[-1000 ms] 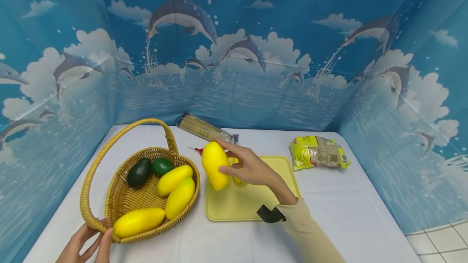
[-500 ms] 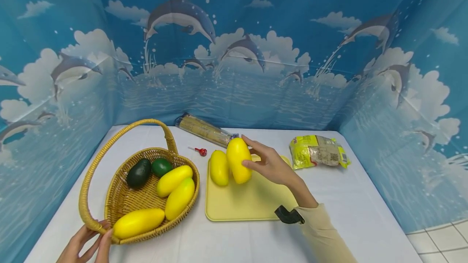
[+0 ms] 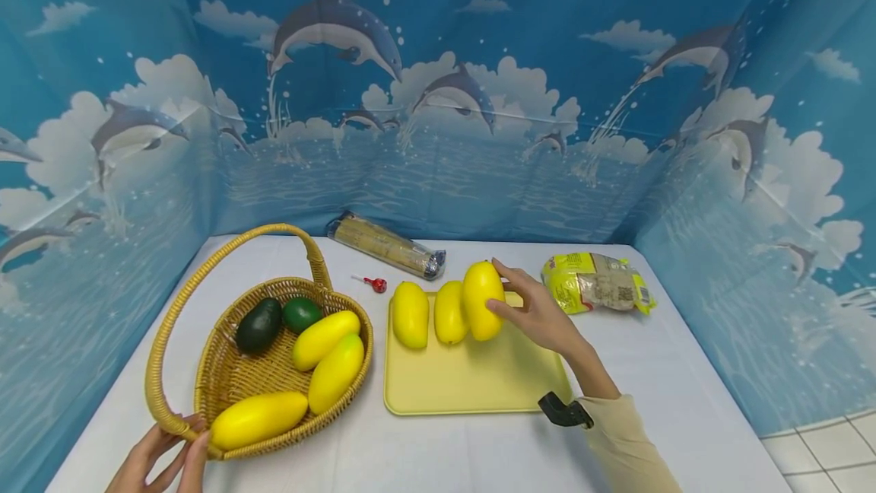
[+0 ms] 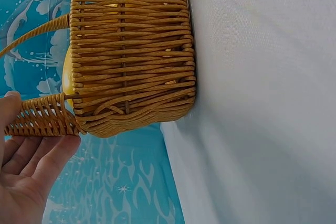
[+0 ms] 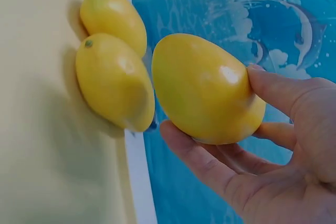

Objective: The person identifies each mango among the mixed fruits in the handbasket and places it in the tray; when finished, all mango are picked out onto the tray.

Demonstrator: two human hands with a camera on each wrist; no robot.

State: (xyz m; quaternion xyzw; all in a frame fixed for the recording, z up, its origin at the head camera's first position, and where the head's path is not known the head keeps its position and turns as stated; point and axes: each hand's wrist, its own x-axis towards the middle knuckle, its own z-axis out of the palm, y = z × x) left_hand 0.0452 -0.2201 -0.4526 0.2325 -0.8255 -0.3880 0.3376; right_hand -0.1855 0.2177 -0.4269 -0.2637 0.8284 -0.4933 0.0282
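Observation:
My right hand grips a yellow mango between thumb and fingers, over the far part of the yellow tray. In the right wrist view the held mango stands apart from the tray surface. Two more mangoes lie side by side on the tray: a left one and another beside the held one. My left hand holds the near base of the handle of a wicker basket. The left wrist view shows its fingers and thumb around the woven handle end.
In the basket are a dark avocado, a smaller green fruit and three mangoes, one at the near rim. A red lollipop, a pack of dry noodles and a yellow bag lie behind and beside the tray.
My right hand has carried the mango rightward across the tray, uncovering first the left mango and then the second one. My left hand stays on the basket handle.

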